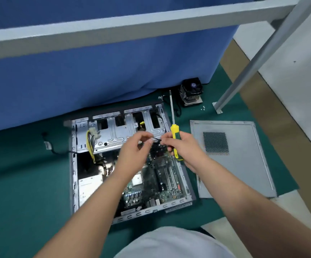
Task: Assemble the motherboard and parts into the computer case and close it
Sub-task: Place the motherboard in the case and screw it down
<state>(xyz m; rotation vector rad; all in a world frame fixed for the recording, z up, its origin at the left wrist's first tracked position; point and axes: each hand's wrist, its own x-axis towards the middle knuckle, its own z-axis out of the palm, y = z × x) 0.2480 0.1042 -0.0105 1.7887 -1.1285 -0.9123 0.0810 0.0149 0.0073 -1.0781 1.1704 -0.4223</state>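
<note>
The open case lies on the green mat with the motherboard inside. Above it, the left hand pinches a thin black cable, while the right hand grips a yellow screwdriver and touches the same cable. The side panel lies just right of the case.

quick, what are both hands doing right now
Left hand: pinching a thin black cable above the case.
Right hand: gripping the yellow screwdriver, fingertips also on that cable.
</note>
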